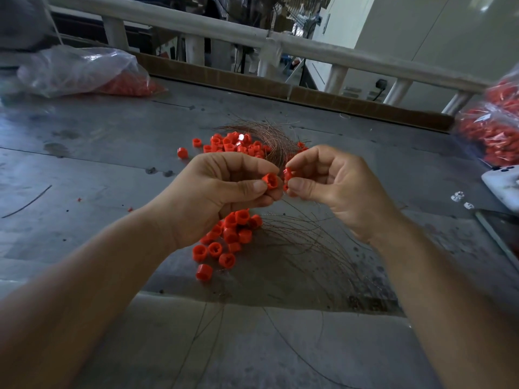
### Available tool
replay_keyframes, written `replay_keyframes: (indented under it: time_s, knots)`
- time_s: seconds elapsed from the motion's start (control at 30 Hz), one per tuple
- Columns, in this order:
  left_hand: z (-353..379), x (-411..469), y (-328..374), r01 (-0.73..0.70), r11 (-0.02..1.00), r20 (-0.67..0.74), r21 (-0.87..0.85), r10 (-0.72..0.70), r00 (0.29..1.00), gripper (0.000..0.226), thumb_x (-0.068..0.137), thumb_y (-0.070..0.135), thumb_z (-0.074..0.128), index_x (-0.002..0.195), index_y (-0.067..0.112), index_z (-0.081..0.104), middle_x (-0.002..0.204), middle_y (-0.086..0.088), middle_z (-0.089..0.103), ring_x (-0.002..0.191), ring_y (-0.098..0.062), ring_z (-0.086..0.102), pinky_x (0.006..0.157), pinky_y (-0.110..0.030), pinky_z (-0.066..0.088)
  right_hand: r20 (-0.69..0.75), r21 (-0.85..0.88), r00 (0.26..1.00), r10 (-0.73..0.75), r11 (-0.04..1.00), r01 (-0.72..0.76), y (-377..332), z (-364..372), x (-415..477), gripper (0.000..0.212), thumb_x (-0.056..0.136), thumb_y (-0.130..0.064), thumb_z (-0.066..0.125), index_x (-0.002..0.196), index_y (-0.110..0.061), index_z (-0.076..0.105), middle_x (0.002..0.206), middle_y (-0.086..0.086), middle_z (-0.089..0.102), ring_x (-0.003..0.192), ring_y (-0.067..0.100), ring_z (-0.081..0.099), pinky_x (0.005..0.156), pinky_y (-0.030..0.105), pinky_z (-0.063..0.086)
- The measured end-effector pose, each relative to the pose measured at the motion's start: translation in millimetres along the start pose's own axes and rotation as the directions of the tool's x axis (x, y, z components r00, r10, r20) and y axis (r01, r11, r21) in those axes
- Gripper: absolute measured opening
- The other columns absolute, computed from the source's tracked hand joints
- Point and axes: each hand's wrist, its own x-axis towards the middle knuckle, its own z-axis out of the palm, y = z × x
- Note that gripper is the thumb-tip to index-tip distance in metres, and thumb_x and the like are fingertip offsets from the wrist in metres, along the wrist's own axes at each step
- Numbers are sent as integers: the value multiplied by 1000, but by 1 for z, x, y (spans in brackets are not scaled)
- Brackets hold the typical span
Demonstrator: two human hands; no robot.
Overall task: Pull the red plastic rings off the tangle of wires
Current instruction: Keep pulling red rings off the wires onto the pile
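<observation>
- A clear bag [84, 71] of red pieces is lying at the far-left corner of the surface [98, 153].
- The left hand [224, 189] is closing its grip on one red ring [271, 181], thumb against fingers, above the surface's middle.
- Below it, loose red rings [227, 237] are lying heaped.
- Thin copper wires [309, 248] are fanning toward the near edge.
- The right hand [331, 186] is pinching a second red ring [289, 174] in its grip, just beside the first.
- More bagged red pieces [494, 130] are sitting at the right edge.

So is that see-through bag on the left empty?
Not empty. Red rings show through the clear bag, heaped low at its right end.
</observation>
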Motion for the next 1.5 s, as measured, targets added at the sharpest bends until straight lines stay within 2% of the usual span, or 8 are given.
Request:
replay_keyframes:
  time_s: [0.33,0.53,0.63,0.73,0.83,1.0,1.3,1.5]
  knots:
    - [2,0,1,5,998,8,57,-5,1000,22,65,8,61,79,16,75,80,-4,73,78,-13,70,66,-16,53,41,-29,999,-12,999,14,-2,3,-3,18,76,3,65,85,-12,61,77,0,63,69,4,63,65,13,49]
    - [2,-2,2,17,997,3,80,-17,1000,23,65,6,59,78,17,75,79,-5,73,76,-14,70,65,-17,54,16,-83,999,-32,996,33,-2,4,-3,22,72,-1,70,83,-18,60,77,-3,63,74,6,63,72,18,53]
    - [2,-1,3,25,996,-3,85,-25,1000,23,64,6,59,77,17,75,78,-6,73,76,-14,70,64,-17,54,35,-119,997,-62,991,66,-3,4,-4,28,73,-2,69,88,-24,63,76,-2,63,74,9,64,72,19,54]
    - [2,-2,2,19,995,-2,93,-19,1000,23,64,6,60,76,18,75,78,-5,73,75,-14,70,64,-17,54,44,-101,997,-61,993,65,-3,4,-4,24,74,-1,68,88,-21,66,77,2,66,72,10,66,66,16,52]
    - [3,-1,1,2,996,-36,84,1,999,21,63,6,60,74,16,74,77,-6,72,74,-16,70,63,-18,54,15,-84,998,-69,994,70,-2,5,-3,18,72,-11,69,88,-17,66,77,-2,67,70,6,66,65,13,49]
    - [4,-1,0,3,991,-71,132,6,997,18,61,7,62,70,18,74,75,-6,72,73,-16,70,63,-18,54,-33,-124,992,-121,986,116,1,11,-3,23,63,-24,68,85,-26,65,73,-10,65,73,2,64,68,14,50]
    - [3,1,0,7,990,-112,142,9,994,21,60,9,63,70,22,75,71,-3,72,69,-13,70,63,-17,53,-36,-129,981,-193,974,187,5,16,-3,24,68,-4,72,81,-22,65,79,-6,68,74,10,68,70,20,53]
    - [5,1,1,10,988,-135,155,11,991,17,60,9,63,69,18,74,71,-6,72,65,-14,70,60,-16,53,-60,-210,972,-229,954,212,5,18,-4,25,68,-4,73,86,-21,66,84,-2,69,77,11,68,72,25,55]
